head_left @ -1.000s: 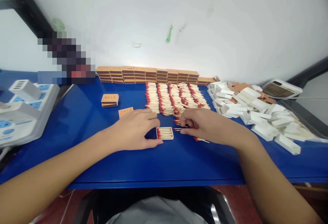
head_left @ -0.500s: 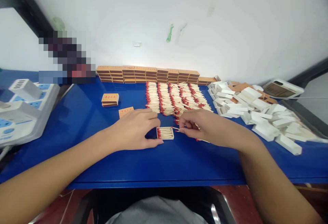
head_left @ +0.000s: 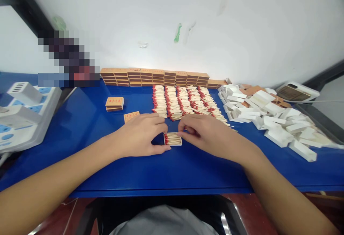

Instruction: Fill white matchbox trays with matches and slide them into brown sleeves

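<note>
A small white matchbox tray lies on the blue table, filled with red-headed matches whose heads point left. My left hand curls around its left end, fingertips at the far side and thumb at the near side. With thumb and finger pinched, my right hand is at the tray's far right corner; the match between its fingertips is mostly hidden. Behind both hands lie rows of loose matches. A printed matchbox sleeve lies partly covered by my left hand.
Stacked matchboxes line the wall. Two more matchboxes sit one on the other at left. A heap of white trays lies at right, near a white phone-like device. A power strip with plugs stands far left.
My right hand has moved left, bringing a pinched match from beside the tray to its far right corner. My left hand has stayed at the tray.
</note>
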{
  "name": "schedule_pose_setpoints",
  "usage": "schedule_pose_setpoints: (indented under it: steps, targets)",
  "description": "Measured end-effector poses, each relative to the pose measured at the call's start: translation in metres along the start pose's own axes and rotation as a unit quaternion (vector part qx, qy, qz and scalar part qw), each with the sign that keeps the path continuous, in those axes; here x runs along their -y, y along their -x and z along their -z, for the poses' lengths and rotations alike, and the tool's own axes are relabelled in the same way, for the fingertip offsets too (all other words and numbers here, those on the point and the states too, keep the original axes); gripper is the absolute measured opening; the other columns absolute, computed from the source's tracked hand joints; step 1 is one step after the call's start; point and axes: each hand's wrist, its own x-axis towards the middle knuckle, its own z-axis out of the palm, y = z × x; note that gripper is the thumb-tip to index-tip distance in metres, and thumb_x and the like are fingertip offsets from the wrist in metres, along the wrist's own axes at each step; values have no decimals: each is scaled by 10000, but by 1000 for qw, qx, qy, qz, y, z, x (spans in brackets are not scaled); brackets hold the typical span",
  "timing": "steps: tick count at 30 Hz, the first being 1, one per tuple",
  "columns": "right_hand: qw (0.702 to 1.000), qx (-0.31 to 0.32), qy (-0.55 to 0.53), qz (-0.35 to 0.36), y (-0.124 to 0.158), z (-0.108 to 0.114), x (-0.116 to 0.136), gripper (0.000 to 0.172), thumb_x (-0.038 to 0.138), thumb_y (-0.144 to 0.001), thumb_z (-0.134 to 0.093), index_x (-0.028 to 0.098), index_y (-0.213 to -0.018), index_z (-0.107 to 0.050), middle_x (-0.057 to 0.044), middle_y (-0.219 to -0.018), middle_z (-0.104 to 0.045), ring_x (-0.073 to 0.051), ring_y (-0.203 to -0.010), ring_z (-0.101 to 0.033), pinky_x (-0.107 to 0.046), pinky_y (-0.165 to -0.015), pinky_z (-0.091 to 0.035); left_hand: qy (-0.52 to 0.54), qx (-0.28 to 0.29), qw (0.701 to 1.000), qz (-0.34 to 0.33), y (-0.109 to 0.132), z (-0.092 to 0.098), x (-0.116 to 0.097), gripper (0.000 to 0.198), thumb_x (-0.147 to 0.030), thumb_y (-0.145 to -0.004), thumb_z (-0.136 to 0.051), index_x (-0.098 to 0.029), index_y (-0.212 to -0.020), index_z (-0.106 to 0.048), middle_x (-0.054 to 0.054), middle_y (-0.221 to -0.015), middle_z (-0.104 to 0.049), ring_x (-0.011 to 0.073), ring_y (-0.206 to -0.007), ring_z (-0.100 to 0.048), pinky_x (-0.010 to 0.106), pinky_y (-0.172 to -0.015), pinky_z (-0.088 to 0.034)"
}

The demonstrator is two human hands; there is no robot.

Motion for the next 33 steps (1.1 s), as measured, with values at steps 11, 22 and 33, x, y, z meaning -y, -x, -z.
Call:
schedule_pose_setpoints:
  steps: [11, 22, 33]
  targets:
    - [990, 111, -24, -84, 10, 10, -36, 117, 239, -969, -630, 233, -862, -678, -1, -765, -711, -173, -695, -613, -298, -631, -382, -4, 0, 1000, 1, 0, 1, -1, 285, -471, -947, -760, -188, -966, -733, 29, -914, -712, 227, -907, -689, 338, -805, -455]
    - [1000, 19, -20, -12, -2, -6, 2, 105, 227, -983, -607, 210, -894, -661, -14, -807, -672, -161, -714, -574, -286, -637, -336, 3, -6, 1000, -5, 0, -1, 0, 282, -468, -941, -758, -189, -954, -722, 29, -896, -692, 228, -888, -675, 339, -777, -453]
    - [998, 12, 5, -65, 5, 14, -19, 149, 285, -1022, -568, 227, -956, -689, -6, -751, -667, -173, -684, -588, -292, -631, -348, 5, -1, 1000, -7, 0, -1, 1, 285, -461, -951, -757, -178, -972, -732, 23, -904, -693, 227, -894, -682, 347, -773, -445]
